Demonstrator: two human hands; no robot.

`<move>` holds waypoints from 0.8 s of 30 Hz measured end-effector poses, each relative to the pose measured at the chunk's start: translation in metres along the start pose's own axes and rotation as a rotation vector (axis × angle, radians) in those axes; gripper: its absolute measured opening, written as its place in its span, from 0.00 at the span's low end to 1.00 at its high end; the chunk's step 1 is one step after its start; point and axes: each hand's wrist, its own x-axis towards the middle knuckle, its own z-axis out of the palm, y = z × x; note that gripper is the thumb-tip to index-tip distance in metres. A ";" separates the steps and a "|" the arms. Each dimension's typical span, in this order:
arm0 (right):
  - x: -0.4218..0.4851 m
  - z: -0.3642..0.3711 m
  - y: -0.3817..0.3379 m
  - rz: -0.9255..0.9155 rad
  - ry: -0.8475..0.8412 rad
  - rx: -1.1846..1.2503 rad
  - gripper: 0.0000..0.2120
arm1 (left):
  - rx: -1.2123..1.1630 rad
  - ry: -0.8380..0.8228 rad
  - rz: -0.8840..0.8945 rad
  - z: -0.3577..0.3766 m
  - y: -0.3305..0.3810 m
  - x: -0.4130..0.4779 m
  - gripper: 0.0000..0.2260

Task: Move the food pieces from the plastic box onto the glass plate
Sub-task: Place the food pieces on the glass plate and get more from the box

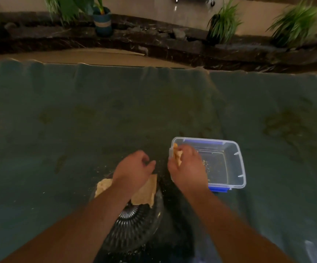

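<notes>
A clear plastic box (235, 166) with blue clips stands on the right, holding only crumbs. My right hand (189, 168) is at the box's left rim, closed around a tan food piece (178, 156). The ribbed glass plate (135, 226) lies near the front, partly under my left forearm, with flat tan food pieces (146, 192) on its far side. My left hand (135, 168) hovers above the plate's far edge, its fingers loosely curled with nothing in them.
A dark green cloth (78, 120) covers the table, with crumbs scattered around the plate and box. Beyond the far edge runs a dark stone ledge (154, 42) with potted plants (102, 21).
</notes>
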 end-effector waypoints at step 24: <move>0.064 -0.011 0.091 -0.115 -0.597 -0.145 0.24 | 0.742 -0.264 0.159 0.051 0.116 0.073 0.23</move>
